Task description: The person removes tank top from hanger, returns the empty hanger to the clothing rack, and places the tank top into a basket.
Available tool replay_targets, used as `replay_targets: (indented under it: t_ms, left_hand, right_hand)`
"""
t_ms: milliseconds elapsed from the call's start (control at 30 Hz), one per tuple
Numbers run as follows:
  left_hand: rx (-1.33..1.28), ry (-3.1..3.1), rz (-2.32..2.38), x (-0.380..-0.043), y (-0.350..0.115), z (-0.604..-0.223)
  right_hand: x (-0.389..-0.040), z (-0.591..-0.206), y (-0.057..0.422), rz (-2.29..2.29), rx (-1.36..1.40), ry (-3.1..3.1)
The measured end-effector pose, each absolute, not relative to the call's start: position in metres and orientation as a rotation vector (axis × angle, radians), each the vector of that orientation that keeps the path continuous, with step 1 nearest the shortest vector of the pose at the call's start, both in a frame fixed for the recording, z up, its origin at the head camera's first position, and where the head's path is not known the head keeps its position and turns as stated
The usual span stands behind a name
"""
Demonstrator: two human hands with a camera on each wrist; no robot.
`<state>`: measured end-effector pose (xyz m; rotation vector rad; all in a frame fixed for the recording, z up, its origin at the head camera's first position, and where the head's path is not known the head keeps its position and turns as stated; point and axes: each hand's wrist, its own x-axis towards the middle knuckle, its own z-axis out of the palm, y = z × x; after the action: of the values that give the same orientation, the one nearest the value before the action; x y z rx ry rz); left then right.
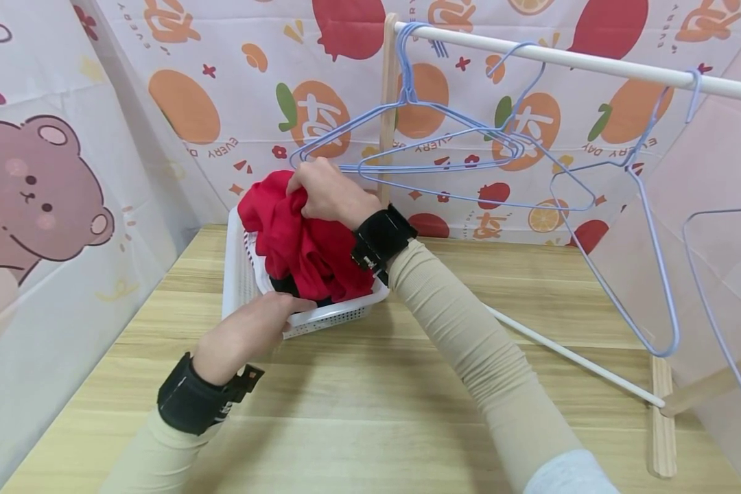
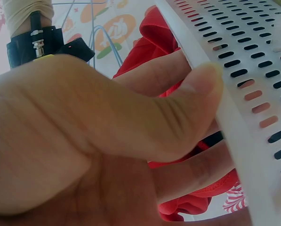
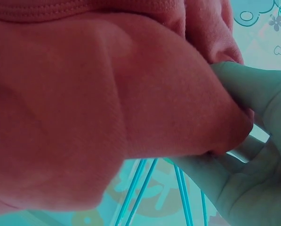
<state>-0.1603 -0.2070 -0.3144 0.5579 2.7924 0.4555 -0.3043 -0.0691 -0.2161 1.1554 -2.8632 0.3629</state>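
Observation:
A bunched red garment (image 1: 296, 237) lies heaped in a white plastic basket (image 1: 339, 312) with slotted walls. My right hand (image 1: 330, 191) pinches a fold at the top of the garment between thumb and fingers. In the right wrist view, the red cloth (image 3: 145, 89) shows a stitched seam and drapes from that hand (image 3: 258, 122). My left hand (image 1: 250, 333) grips the near rim of the basket. Its thumb presses the outer wall and its fingers reach inside, as the left wrist view shows. Black fabric (image 1: 287, 285) peeks out beneath the red garment.
On the right stands a rack with a white rail (image 1: 562, 62) and wooden posts. Several blue wire hangers (image 1: 407, 106) hang from it, some close to my right hand. A lower white bar (image 1: 574, 357) crosses the wooden table (image 1: 346, 425). A fruit-print curtain (image 1: 222, 89) covers the back.

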Motion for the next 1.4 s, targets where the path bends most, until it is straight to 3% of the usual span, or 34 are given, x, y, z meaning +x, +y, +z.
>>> replay_targets:
  t_ms: [1400]
  left_hand:
    - [0.611,2.821,0.486,-0.159,-0.209,-0.315]
  right_hand:
    - [-0.313,-0.233,-0.078,0.342,1.182,-2.968]
